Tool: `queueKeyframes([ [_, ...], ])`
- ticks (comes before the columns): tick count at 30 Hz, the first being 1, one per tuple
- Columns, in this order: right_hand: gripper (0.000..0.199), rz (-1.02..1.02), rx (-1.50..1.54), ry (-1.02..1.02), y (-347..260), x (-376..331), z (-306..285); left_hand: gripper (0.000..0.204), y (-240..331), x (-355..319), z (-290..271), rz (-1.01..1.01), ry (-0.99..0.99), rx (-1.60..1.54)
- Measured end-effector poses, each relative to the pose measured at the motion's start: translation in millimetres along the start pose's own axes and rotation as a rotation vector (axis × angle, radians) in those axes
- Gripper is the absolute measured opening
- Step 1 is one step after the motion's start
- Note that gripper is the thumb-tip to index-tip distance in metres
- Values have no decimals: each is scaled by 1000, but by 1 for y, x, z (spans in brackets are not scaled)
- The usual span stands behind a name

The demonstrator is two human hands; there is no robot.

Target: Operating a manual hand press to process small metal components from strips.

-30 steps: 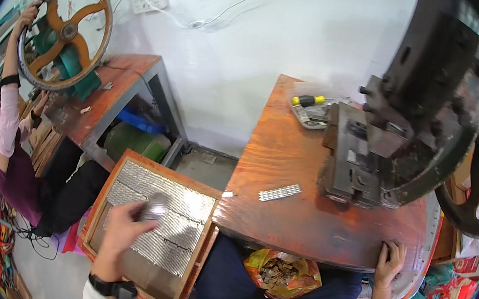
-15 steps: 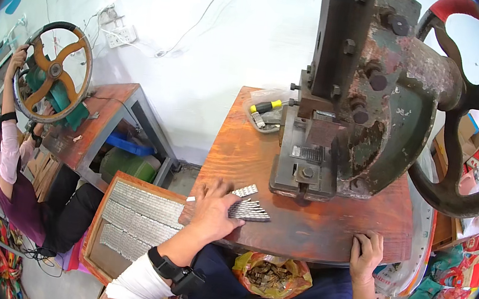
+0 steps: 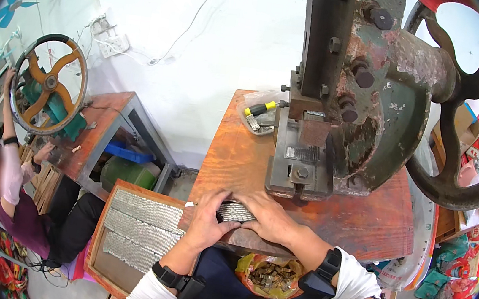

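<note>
Both your left hand (image 3: pixel 206 223) and right hand (image 3: pixel 270 218) clasp the strip stack (image 3: pixel 235 212) before the press (image 3: pixel 341 102); squaring seems underway, feeding next.

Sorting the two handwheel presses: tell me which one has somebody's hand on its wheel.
The small green press with the orange-spoked handwheel at far left; a co-worker's hand grips its rim. The big rusty press's dark wheel goes untouched.

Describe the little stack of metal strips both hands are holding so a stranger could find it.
Start at the big rusty press on the orange table. At the table's near edge, the left hand and right hand pinch a ridged silver stack, unlike the flat sheets in the tray.
</note>
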State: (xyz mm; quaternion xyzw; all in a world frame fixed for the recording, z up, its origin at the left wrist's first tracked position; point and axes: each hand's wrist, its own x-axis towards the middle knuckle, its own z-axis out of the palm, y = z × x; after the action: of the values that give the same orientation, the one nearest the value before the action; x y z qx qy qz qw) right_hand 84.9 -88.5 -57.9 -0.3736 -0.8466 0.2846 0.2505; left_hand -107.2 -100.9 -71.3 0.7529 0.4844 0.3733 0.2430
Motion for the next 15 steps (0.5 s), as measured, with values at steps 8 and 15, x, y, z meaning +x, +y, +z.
queueKeyframes([
  [8, 82, 106, -238, 105, -10, -14, 7, 70, 9, -1, 9, 143, -66, 4],
  [15, 70, 218, -60, 122, 9, -14, -1, 59, 1, 7, 5, 178, -110, 183],
])
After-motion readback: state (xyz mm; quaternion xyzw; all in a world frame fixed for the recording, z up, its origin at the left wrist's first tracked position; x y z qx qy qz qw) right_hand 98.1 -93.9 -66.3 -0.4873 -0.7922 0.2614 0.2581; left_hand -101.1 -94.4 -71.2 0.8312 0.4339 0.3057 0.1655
